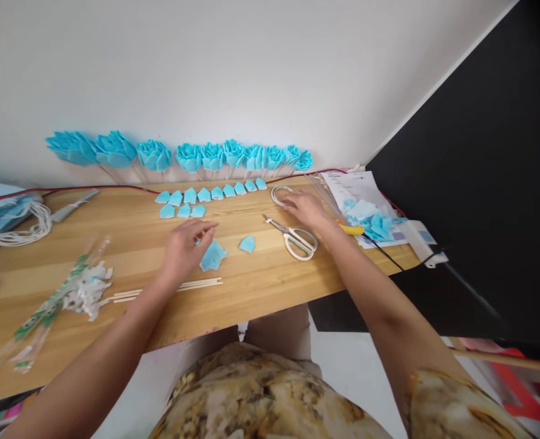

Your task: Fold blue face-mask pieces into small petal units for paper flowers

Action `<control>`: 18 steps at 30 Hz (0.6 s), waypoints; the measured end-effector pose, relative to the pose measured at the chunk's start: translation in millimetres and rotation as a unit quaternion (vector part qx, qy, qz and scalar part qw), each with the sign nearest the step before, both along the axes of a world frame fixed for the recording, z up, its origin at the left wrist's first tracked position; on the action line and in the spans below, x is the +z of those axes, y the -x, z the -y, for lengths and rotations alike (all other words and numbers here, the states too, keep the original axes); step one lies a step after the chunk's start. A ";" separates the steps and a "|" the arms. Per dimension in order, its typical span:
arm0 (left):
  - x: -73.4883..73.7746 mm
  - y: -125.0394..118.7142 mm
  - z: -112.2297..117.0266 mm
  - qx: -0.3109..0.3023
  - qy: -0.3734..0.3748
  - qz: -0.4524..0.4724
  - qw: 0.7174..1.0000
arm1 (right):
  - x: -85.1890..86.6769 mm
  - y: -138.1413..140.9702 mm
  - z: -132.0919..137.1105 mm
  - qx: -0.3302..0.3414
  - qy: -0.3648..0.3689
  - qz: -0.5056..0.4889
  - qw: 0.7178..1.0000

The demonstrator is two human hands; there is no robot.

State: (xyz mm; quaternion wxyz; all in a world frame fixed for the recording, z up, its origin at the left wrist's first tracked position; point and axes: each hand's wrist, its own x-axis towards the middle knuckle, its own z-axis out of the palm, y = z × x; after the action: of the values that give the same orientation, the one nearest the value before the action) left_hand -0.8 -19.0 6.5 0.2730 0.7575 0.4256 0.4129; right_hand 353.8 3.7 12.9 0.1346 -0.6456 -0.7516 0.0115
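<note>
My left hand (188,245) hovers at a blue fabric piece (214,256) on the table, thumb and fingers apart with nothing visible between them. My right hand (307,208) has its fingers on the right edge of a white ring that looks like a roll of tape (275,194). White-handled scissors (300,244) lie just below that hand, blades pointing up left. A small blue petal-shaped piece (247,244) rests between the hands. Behind them, several similar petals (217,193) lie in two rows.
Several blue flowers on sticks (212,157) lean against the wall. Wooden sticks (201,283) lie under my left forearm. White scraps (88,290), plastic wrappers (50,311) and white cords (36,228) occupy the left. Blue scraps (380,227) and a yellow-handled tool (352,229) are at the right.
</note>
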 end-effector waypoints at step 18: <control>26.9 -5.6 19.8 -0.068 0.122 0.165 0.976 | 60.2 109.9 29.9 0.178 0.233 -0.478 0.828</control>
State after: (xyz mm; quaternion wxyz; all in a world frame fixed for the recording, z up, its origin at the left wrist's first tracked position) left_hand 4.8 -38.8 33.4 0.4575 0.6673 0.3692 0.4573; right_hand 243.9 -26.2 73.1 0.3181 -0.4269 -0.6705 0.5167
